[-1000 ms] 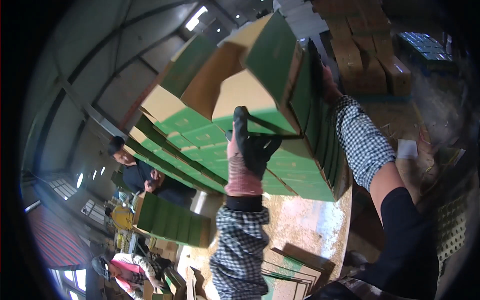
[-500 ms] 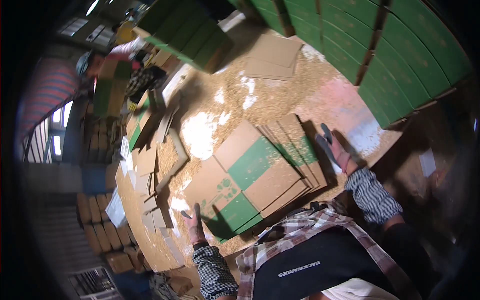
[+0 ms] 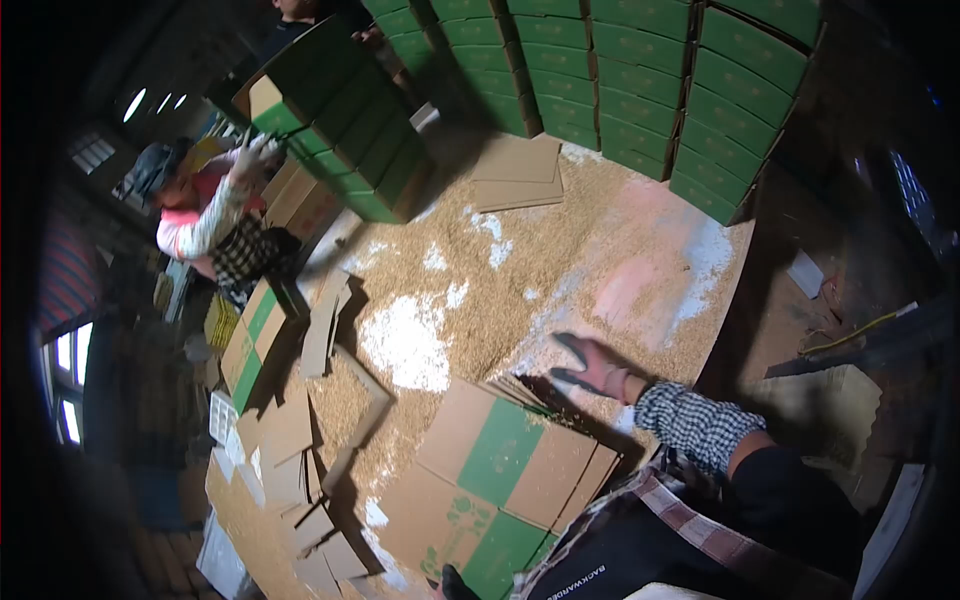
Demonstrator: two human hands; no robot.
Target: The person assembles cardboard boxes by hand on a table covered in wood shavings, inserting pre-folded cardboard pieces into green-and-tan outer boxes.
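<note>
A stack of flat, folded cardboard boxes (image 3: 500, 455), brown with green panels, lies before me on the table. My right hand (image 3: 597, 370), in a pink glove with dark fingertips, hovers just beyond the stack's far right corner. Its fingers are spread and nothing is in them. At the lower picture edge, beside the stack's near left part, only the dark gloved fingers of my left hand (image 3: 455, 584) show. They look stretched out, with the rest of the hand cut off. I cannot tell whether they touch the cardboard.
Wood shavings cover the table (image 3: 630, 290). Loose cardboard pieces (image 3: 287, 428) lie at left, two flat sheets (image 3: 518, 175) farther back. Stacked green boxes (image 3: 640, 90) line the far side. A co-worker (image 3: 215, 215) reaches toward another green stack (image 3: 345, 125); a second person (image 3: 300, 20) stands behind.
My view has turned. The right hand has moved left to the stack's far corner, and the left hand has mostly dropped out of the picture. The co-worker at left has raised their arms toward the box stack.
</note>
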